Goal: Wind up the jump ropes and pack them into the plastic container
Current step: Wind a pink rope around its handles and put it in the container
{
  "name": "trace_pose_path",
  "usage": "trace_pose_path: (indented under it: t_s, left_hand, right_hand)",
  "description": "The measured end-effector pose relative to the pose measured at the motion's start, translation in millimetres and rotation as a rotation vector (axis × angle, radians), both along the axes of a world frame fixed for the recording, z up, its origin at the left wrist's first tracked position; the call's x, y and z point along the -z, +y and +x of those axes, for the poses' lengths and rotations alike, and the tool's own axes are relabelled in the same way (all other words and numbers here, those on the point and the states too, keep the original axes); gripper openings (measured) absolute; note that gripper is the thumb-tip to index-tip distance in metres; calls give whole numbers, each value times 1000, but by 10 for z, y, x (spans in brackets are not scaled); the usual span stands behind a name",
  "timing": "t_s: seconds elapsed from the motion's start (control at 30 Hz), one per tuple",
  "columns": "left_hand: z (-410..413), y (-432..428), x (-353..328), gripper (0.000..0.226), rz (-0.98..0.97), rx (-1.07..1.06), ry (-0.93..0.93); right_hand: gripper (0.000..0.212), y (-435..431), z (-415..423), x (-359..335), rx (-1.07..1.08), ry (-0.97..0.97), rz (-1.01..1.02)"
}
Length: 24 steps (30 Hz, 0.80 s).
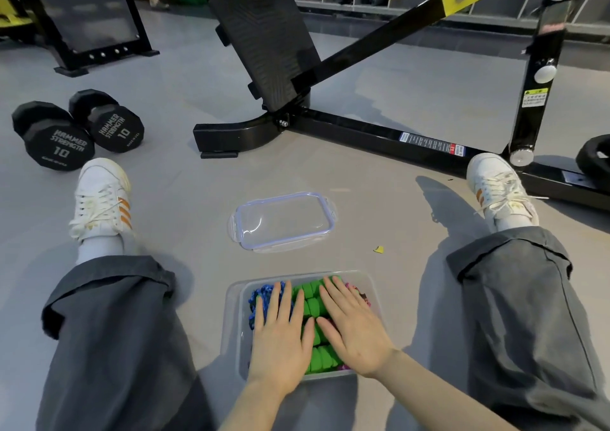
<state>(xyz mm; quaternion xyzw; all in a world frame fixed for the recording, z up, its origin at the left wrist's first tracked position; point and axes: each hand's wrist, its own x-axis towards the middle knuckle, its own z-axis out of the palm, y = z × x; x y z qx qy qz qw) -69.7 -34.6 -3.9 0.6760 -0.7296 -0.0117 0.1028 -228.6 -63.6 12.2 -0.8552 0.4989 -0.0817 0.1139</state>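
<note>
Fingers (279, 302) flat, left hand (280, 348) and right hand (358, 335) press crosswise-lying jump ropes (313, 308) into the container (232, 302).

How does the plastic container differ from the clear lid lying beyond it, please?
The container is deep and full of jump ropes, with the left hand and right hand pressing flat on them; the lid is shallow, bare and untouched. Both are clear, rectangular and on the floor.
</note>
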Motion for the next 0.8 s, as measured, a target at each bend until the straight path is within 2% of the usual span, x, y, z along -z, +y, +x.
trace_pose_path:
  t_s: [0.17,0.53,0.8]
  left_hand:
    - [31,-18,79,69,-26,17,-3]
    - [23,-84,82,67,-54,18,-13]
    - [46,-252,60,67,-14,5,-3]
  right_hand:
    - [93,-26,8,-5,-35,-38,38]
    - [84,-119,-21,-49,-114,-9,89]
    - [81,-319,4,-24,-110,4,51]
